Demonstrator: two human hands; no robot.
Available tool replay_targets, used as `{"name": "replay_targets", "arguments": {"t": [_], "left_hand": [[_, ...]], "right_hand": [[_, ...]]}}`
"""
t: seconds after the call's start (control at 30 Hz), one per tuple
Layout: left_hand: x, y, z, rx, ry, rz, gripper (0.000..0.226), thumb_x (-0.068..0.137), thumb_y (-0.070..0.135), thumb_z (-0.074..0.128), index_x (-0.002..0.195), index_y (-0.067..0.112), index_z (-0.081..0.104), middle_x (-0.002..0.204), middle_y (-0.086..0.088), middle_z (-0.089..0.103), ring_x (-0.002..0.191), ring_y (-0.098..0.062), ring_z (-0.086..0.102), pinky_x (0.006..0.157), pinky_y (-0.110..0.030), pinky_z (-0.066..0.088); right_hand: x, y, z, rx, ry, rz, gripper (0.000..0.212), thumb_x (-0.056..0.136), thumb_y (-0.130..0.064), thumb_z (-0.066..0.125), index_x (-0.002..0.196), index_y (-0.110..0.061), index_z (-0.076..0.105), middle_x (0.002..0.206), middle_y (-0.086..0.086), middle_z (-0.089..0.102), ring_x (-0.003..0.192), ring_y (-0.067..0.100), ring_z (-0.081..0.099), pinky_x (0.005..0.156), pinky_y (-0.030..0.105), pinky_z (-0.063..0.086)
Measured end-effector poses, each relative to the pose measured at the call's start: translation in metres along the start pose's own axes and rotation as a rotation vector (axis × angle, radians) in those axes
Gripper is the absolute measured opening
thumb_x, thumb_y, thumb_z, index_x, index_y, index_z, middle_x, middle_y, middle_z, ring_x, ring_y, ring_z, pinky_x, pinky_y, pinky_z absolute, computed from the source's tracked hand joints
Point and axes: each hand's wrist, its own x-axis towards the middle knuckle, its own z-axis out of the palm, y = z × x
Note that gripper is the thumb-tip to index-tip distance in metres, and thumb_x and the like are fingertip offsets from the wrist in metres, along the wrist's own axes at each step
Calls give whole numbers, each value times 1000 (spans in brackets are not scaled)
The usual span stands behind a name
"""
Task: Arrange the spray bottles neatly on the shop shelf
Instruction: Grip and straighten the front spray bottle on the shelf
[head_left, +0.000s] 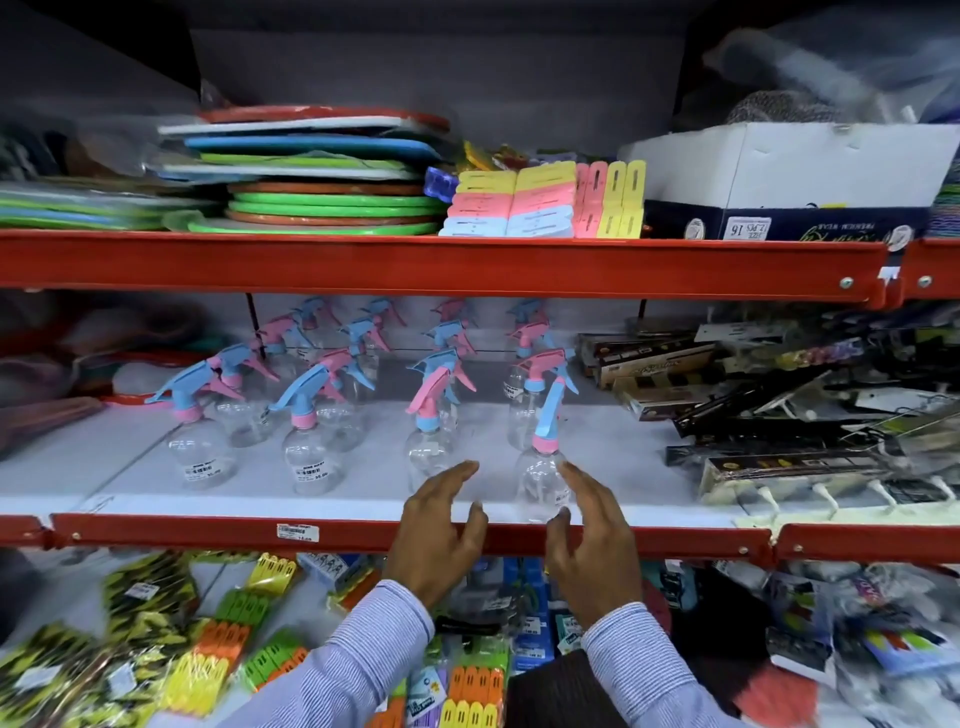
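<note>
Several clear spray bottles with pink and blue trigger heads stand in rows on the white middle shelf (260, 493). The front-right bottle (540, 478) has a blue trigger and pink collar and stands near the shelf's front edge. My right hand (592, 540) is beside that bottle with its fingertips touching the right side, fingers apart. My left hand (441, 530) hovers open just left of it, in front of another front-row bottle (428, 447). Two more front bottles (200, 452) (309, 457) stand to the left.
Black boxed goods (753, 415) lie in a heap to the right of the bottles. A red shelf rail (208, 532) runs along the front edge. Above it are stacked coloured plates (322, 197) and a white box (789, 171). Packets of pegs (208, 665) fill the shelf below.
</note>
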Motion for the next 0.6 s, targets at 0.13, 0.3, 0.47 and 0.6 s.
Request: {"name": "replay_targets", "arguments": {"t": [0.13, 0.3, 0.47, 0.6], "left_hand": [[-2, -20, -24, 61, 132, 14, 50, 83, 25, 60, 132, 22, 54, 137, -1, 58, 126, -14, 53, 107, -20, 33], [18, -40, -39, 29, 102, -127, 66, 83, 29, 58, 143, 9, 38, 151, -9, 42, 138, -24, 41, 114, -26, 27], [41, -52, -46, -85, -52, -291, 73, 86, 19, 58, 149, 11, 23, 155, -9, 34, 140, -26, 39, 114, -43, 35], [50, -54, -49, -180, -127, -340, 59, 85, 9, 55, 142, 13, 39, 138, -4, 55, 127, -24, 54, 104, -30, 42]], "right_hand": [[-2, -20, 29, -30, -154, -204, 48, 85, -12, 47, 133, -19, 49, 134, -2, 56, 125, 9, 49, 108, 17, 35], [19, -48, 75, 93, -326, 35, 58, 87, -16, 46, 143, -21, 35, 150, -2, 39, 137, 11, 36, 110, 14, 23], [48, -63, 102, 84, -428, 304, 66, 86, -13, 48, 147, -10, 22, 148, 15, 41, 132, 31, 43, 105, 32, 37], [59, -64, 111, 92, -487, 400, 62, 84, -10, 47, 143, -12, 31, 134, 17, 56, 118, 34, 55, 94, 30, 44]]}}
